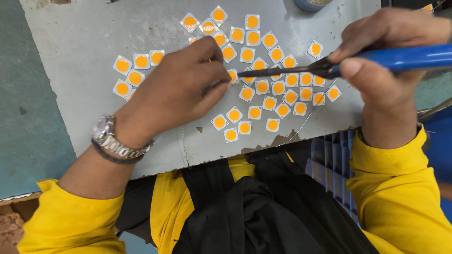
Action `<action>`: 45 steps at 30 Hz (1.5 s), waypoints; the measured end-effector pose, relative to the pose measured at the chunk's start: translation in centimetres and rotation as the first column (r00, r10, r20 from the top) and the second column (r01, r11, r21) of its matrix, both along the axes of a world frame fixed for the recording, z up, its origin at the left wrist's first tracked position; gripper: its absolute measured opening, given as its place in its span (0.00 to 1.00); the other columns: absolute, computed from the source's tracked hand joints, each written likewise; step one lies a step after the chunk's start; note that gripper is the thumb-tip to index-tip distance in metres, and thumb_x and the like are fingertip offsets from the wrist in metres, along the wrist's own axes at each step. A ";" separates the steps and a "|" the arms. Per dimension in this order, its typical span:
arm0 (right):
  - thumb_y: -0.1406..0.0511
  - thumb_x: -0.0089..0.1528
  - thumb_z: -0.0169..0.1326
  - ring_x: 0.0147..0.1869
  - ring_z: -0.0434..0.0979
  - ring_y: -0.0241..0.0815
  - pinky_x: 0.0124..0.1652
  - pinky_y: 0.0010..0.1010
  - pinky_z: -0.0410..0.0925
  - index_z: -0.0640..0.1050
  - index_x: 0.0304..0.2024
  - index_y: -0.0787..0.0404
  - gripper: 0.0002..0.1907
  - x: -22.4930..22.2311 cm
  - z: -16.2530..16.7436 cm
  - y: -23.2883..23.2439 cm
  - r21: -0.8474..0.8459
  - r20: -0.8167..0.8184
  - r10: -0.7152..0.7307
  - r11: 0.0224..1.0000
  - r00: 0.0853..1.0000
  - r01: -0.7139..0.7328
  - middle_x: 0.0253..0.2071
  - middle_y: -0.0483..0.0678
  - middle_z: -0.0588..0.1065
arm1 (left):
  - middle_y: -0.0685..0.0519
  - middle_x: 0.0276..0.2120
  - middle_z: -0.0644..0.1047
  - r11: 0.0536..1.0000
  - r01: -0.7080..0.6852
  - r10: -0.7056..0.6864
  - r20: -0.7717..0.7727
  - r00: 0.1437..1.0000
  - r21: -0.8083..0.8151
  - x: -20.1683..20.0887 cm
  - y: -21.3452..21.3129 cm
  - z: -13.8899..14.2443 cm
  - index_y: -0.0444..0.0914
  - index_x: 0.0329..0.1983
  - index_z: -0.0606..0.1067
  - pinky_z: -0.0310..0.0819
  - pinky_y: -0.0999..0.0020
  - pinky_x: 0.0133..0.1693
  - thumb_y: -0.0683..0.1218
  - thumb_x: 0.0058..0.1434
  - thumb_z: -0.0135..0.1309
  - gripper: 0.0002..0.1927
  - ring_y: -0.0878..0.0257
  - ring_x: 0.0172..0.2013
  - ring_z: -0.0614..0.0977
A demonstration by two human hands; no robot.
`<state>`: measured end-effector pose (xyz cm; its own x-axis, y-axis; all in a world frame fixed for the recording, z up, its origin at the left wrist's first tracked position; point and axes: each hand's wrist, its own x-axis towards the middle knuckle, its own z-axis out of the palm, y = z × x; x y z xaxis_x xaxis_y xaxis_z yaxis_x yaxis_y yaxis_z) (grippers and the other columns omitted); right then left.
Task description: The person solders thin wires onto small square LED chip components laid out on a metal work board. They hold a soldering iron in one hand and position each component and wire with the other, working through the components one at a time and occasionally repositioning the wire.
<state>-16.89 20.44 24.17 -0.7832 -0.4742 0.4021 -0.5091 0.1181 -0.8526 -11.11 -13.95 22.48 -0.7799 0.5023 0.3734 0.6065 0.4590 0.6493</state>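
Dozens of square chips [262, 70] on grey board [84, 42], left hand [181, 89] pinching one, right hand [381, 56] gripping blue-handled iron [348, 63] — tip beside it

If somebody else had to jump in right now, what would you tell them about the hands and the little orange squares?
Left hand: fingertips pressed on one small square chip, holding it on the grey board.
Right hand: grips the blue-handled soldering iron, its tip at that chip.
Many chips lie spread across the board, a smaller group by the left hand.
Which chips are finished cannot be told.

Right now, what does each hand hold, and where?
Right hand grips the soldering iron by its blue handle. Left hand pins a square chip with fingertips.
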 end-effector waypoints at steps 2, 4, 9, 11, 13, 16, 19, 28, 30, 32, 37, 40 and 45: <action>0.63 0.65 0.62 0.25 0.69 0.41 0.27 0.22 0.63 0.74 0.36 0.73 0.17 0.4 -0.6 0.5 -0.104 0.055 -0.050 0.993 0.997 0.056 0.31 0.58 0.76 | 0.48 0.38 0.75 0.996 -0.046 0.046 0.002 0.999 0.075 -0.1 -0.6 0.4 0.33 0.40 0.78 0.72 0.69 0.31 0.39 0.67 0.61 0.04 0.62 0.28 0.78; 0.63 0.67 0.61 0.24 0.67 0.40 0.28 0.24 0.61 0.73 0.39 0.73 0.17 0.9 -1.0 0.8 -0.199 0.114 -0.095 0.973 0.989 0.117 0.34 0.58 0.75 | 0.56 0.31 0.76 0.941 -0.234 0.107 0.441 0.891 0.244 -0.3 -1.1 0.4 0.36 0.39 0.75 0.69 0.75 0.25 0.43 0.66 0.58 0.05 0.71 0.22 0.76; 0.62 0.67 0.59 0.21 0.64 0.37 0.26 0.24 0.57 0.74 0.41 0.73 0.16 0.9 -0.8 0.5 -0.227 0.153 -0.233 0.938 0.960 0.264 0.36 0.57 0.75 | 0.58 0.28 0.75 0.772 -0.342 -0.078 0.613 0.786 0.536 -0.9 -1.4 -0.4 0.36 0.39 0.73 0.61 0.79 0.25 0.42 0.71 0.58 0.06 0.77 0.24 0.71; 0.63 0.68 0.59 0.22 0.65 0.38 0.26 0.24 0.58 0.75 0.41 0.73 0.16 1.1 -0.6 0.2 -0.208 0.143 -0.248 0.939 0.958 0.274 0.36 0.56 0.75 | 0.57 0.27 0.73 0.792 -0.387 -0.003 0.637 0.771 0.473 -0.8 -1.3 -0.8 0.34 0.36 0.75 0.56 0.77 0.25 0.39 0.68 0.58 0.06 0.76 0.23 0.66; 0.63 0.67 0.59 0.22 0.66 0.38 0.26 0.24 0.58 0.75 0.40 0.73 0.15 0.9 -0.5 0.1 -0.189 0.139 -0.267 0.938 0.954 0.290 0.35 0.56 0.75 | 0.55 0.31 0.74 0.866 -0.330 0.136 0.458 0.878 0.376 -0.7 -0.7 -1.0 0.34 0.35 0.74 0.62 0.74 0.27 0.37 0.66 0.58 0.04 0.73 0.26 0.69; 0.64 0.68 0.59 0.26 0.69 0.36 0.26 0.23 0.62 0.75 0.43 0.70 0.13 0.8 -1.0 0.2 -0.221 0.121 -0.302 0.920 0.946 0.322 0.39 0.55 0.77 | 0.49 0.34 0.72 0.953 -0.249 0.235 0.099 0.967 0.171 -1.7 -0.1 -0.5 0.32 0.34 0.73 0.67 0.69 0.28 0.36 0.64 0.58 0.05 0.66 0.26 0.74; 0.65 0.68 0.59 0.28 0.71 0.36 0.29 0.23 0.65 0.75 0.47 0.66 0.10 0.3 -1.9 1.1 -0.227 0.189 -0.357 0.890 0.915 0.394 0.42 0.53 0.78 | 0.45 0.40 0.73 0.981 -0.181 0.149 -0.342 0.928 -0.065 -4.0 -0.3 1.0 0.31 0.36 0.72 0.70 0.64 0.29 0.35 0.65 0.58 0.05 0.56 0.28 0.77; 0.70 0.75 0.55 0.34 0.72 0.37 0.36 0.24 0.65 0.75 0.46 0.70 0.06 -3.1 -4.8 5.9 -0.163 0.380 -0.347 0.887 0.857 0.431 0.40 0.49 0.75 | 0.48 0.39 0.72 0.987 -0.133 0.093 -0.350 0.932 -0.093 -7.8 0.8 0.2 0.35 0.38 0.75 0.73 0.59 0.33 0.38 0.67 0.61 0.06 0.51 0.32 0.79; 0.70 0.76 0.55 0.34 0.72 0.37 0.36 0.23 0.65 0.75 0.46 0.69 0.06 -3.4 -4.9 5.8 -0.094 0.334 -0.347 0.913 0.876 0.397 0.40 0.49 0.76 | 0.48 0.42 0.72 0.994 -0.092 0.072 -0.267 0.961 -0.062 -7.2 1.1 -0.9 0.35 0.40 0.74 0.75 0.59 0.36 0.38 0.67 0.60 0.05 0.52 0.33 0.80; 0.69 0.76 0.54 0.34 0.72 0.36 0.36 0.23 0.65 0.76 0.46 0.69 0.06 -3.5 -4.5 5.0 -0.029 0.272 -0.337 0.933 0.901 0.358 0.40 0.48 0.76 | 0.47 0.43 0.72 0.997 -0.068 0.058 -0.197 0.979 -0.044 -6.7 1.2 -1.7 0.34 0.40 0.74 0.76 0.60 0.36 0.38 0.65 0.60 0.05 0.53 0.32 0.80; 0.69 0.76 0.53 0.34 0.73 0.34 0.35 0.21 0.66 0.76 0.45 0.69 0.07 -2.9 -2.8 2.1 0.106 0.103 -0.284 0.956 0.953 0.273 0.40 0.47 0.77 | 0.47 0.44 0.71 0.998 -0.030 0.020 -0.158 0.987 -0.063 -6.6 1.6 -2.4 0.32 0.40 0.74 0.75 0.61 0.35 0.38 0.66 0.60 0.06 0.54 0.32 0.79; 0.68 0.76 0.52 0.34 0.74 0.33 0.35 0.20 0.66 0.76 0.45 0.68 0.07 -2.5 -1.5 0.9 0.115 0.089 -0.261 0.961 0.961 0.250 0.40 0.46 0.77 | 0.47 0.45 0.71 0.998 -0.021 0.011 -0.159 0.987 -0.063 -6.7 1.9 -2.5 0.32 0.40 0.73 0.76 0.61 0.35 0.37 0.66 0.60 0.06 0.55 0.33 0.79; 0.66 0.77 0.56 0.32 0.74 0.33 0.33 0.21 0.66 0.79 0.46 0.68 0.09 -2.5 -0.4 -0.5 0.125 0.121 -0.250 0.964 0.961 0.235 0.36 0.45 0.77 | 0.47 0.45 0.71 0.997 -0.029 0.017 -0.164 0.986 -0.071 -6.7 1.8 -2.8 0.32 0.39 0.73 0.75 0.62 0.34 0.37 0.67 0.60 0.06 0.55 0.32 0.79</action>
